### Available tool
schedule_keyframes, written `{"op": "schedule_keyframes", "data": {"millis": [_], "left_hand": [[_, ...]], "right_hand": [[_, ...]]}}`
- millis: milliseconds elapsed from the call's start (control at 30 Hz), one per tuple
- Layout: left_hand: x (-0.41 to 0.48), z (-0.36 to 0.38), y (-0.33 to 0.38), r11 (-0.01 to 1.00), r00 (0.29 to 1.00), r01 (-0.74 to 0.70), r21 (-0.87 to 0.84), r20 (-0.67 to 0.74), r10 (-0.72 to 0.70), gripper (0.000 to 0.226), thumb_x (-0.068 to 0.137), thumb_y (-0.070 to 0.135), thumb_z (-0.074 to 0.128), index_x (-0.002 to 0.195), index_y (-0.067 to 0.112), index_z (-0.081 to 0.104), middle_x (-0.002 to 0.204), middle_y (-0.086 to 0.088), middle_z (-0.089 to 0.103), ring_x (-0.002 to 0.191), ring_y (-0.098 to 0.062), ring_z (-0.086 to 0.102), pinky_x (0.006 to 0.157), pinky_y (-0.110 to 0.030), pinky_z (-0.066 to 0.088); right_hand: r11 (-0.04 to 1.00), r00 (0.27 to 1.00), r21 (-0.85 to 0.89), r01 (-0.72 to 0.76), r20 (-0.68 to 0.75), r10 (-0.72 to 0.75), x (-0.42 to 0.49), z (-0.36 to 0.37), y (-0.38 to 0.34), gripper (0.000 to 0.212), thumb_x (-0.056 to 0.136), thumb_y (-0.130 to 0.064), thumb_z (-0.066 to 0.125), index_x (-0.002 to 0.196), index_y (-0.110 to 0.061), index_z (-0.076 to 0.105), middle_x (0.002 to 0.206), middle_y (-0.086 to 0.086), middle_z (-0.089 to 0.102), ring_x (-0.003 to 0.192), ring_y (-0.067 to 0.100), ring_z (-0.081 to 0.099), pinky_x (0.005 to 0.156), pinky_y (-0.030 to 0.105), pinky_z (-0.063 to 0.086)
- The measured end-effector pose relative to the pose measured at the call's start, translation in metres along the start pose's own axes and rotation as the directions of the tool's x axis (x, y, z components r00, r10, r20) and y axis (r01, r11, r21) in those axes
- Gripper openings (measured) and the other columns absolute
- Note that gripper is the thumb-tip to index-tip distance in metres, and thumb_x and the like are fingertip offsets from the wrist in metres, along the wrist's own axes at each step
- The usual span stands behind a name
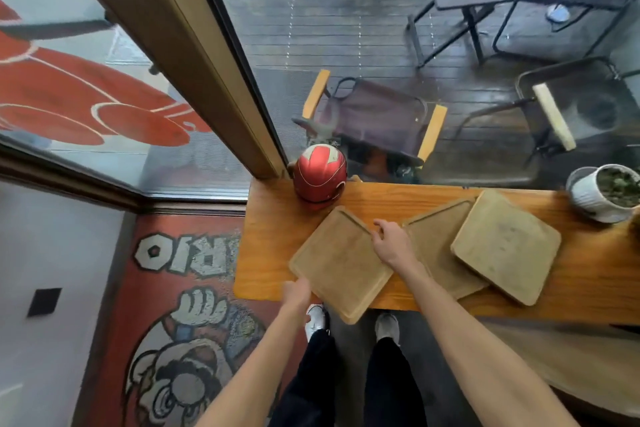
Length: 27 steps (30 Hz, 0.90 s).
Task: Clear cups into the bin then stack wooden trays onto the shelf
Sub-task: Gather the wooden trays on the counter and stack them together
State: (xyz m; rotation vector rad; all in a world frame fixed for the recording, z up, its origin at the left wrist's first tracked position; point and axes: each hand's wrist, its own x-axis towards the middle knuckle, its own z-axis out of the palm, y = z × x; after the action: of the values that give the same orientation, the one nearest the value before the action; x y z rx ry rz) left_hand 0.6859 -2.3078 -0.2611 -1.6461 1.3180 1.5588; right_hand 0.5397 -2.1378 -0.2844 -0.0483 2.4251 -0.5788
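Note:
Three pale wooden trays lie on an orange-brown wooden counter [277,253] by the window. The left tray [336,263] sits turned at an angle, its near corner over the counter's front edge. My left hand [296,293] grips its near left edge. My right hand [393,244] grips its far right edge. The middle tray [440,243] lies flat beside it, partly under the right tray [505,246], which rests tilted on it. No cups, bin or shelf are in view.
A red helmet [320,172] stands at the counter's far left corner, close to the left tray. A white plant pot [602,192] sits at the far right. Behind the glass are chairs and a dark table. My feet stand below the counter edge.

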Motion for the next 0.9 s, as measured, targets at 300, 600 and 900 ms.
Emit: {"op": "schedule_keyframes", "data": {"millis": [300,600,900], "left_hand": [[0.016,-0.011,0.032,0.914,0.954,-0.297,0.278,0.127,0.272,0.039,0.101,0.018,0.046,0.140,0.013,0.049,0.135,-0.003,0.055,0.122,-0.027,0.054,0.098,-0.043,0.050],[0.034,-0.006,0.023,0.716,0.868,-0.473,0.514,0.130,0.480,0.050,0.099,0.016,0.048,0.148,0.009,0.038,0.144,-0.015,0.041,0.132,-0.032,0.042,0.111,-0.046,0.037],[0.053,-0.010,0.030,0.651,0.818,-0.514,0.559,0.091,0.568,0.060,0.094,-0.004,0.048,0.149,0.015,0.039,0.130,-0.016,0.048,0.123,-0.032,0.047,0.102,-0.038,0.042]], "right_hand": [[0.933,0.936,0.085,-0.349,-0.018,0.352,-0.089,0.058,0.030,0.027,0.093,-0.014,0.047,0.119,-0.018,0.039,0.117,0.014,0.053,0.105,0.038,0.055,0.080,0.042,0.043],[0.931,0.923,0.105,-0.349,-0.136,0.361,-0.074,0.054,0.026,0.028,0.096,-0.013,0.050,0.122,-0.021,0.045,0.119,0.008,0.057,0.106,0.034,0.058,0.081,0.042,0.044],[0.931,0.921,0.109,-0.349,-0.146,0.362,-0.056,0.051,0.016,0.031,0.095,-0.012,0.051,0.124,-0.020,0.045,0.122,0.008,0.057,0.106,0.034,0.059,0.081,0.041,0.046]]}}
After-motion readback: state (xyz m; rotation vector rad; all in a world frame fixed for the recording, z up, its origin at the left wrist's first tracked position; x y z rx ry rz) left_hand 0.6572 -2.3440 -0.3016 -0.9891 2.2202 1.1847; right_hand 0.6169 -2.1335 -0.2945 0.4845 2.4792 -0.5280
